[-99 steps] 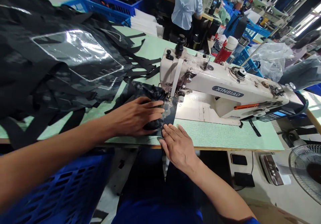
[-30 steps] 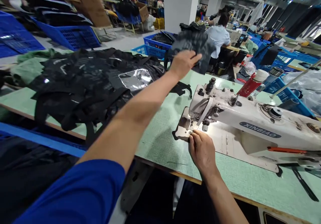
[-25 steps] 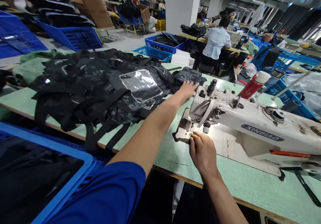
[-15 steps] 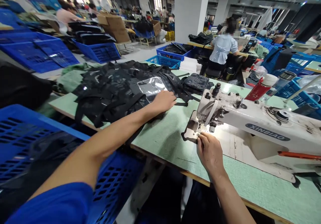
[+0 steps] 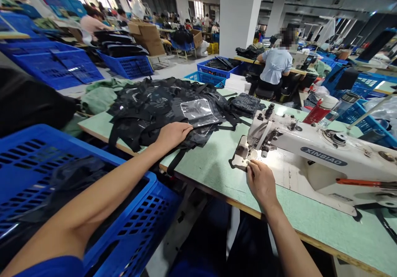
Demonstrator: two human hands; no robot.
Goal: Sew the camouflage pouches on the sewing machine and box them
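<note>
Black fabric, left hand palm-down, arm outstretched

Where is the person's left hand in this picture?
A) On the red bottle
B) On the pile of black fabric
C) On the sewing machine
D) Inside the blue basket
B. The left hand lies flat on top of the pile of black fabric, away from the sewing machine.
</note>
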